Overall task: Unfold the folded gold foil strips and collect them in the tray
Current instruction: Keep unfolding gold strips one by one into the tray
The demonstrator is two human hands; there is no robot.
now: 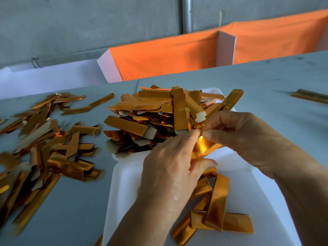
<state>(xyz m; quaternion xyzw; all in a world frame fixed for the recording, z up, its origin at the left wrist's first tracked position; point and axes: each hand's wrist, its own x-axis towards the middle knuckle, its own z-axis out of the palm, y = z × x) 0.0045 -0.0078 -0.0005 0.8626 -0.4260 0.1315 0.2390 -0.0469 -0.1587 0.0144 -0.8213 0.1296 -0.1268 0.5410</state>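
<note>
Both hands meet over a white tray (124,174) and work on one gold foil strip (204,148). My left hand (170,167) pinches the strip's near part between thumb and fingers. My right hand (236,132) pinches its upper edge, and the strip's far end (232,98) sticks up past the fingers. A heap of gold strips (152,118) fills the tray's far half. A few opened strips (213,210) lie in the tray's near half, below my left wrist.
Many more gold strips (40,150) lie scattered on the grey table (266,80) left of the tray. One lone strip (310,95) lies at the right edge. Orange cloth panels (168,55) and a grey wall stand behind the table.
</note>
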